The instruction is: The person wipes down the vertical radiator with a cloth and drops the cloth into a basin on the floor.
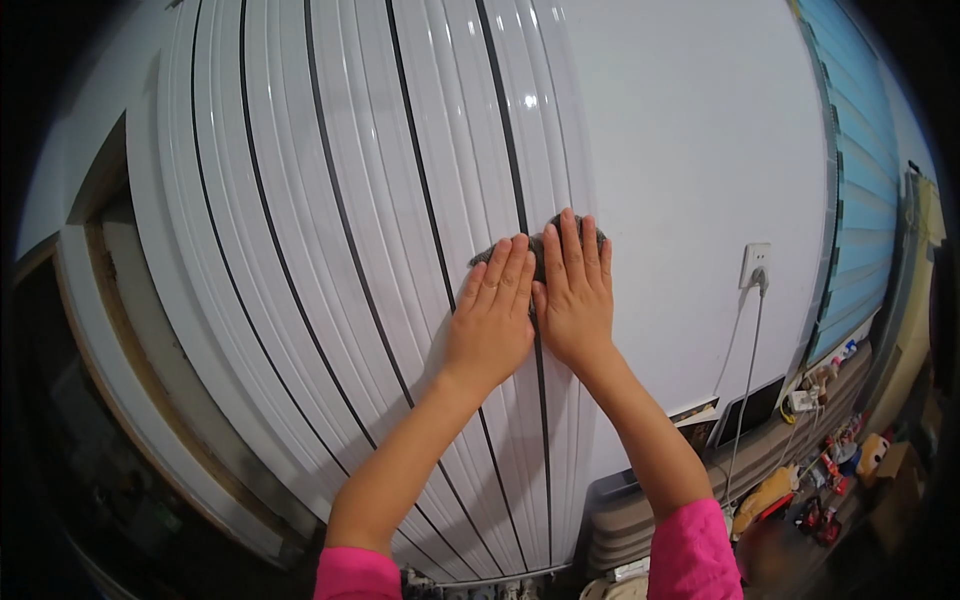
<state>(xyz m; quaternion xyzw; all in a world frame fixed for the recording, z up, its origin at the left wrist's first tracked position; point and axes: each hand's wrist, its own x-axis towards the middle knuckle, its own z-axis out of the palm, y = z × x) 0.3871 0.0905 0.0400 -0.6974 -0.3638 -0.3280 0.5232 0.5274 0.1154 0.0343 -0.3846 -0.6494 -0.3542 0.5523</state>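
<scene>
Hands [492, 325] press grey cloth [540, 262] to panelling [375, 240]; box [898, 488], contents unclear.

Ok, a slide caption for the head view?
Left hand and right hand press a gray cloth against dark-striped white wall panelling.

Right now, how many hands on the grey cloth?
2: the left hand flat on the left part of the grey cloth, the right hand flat on its right part. No other hand shows.
</scene>
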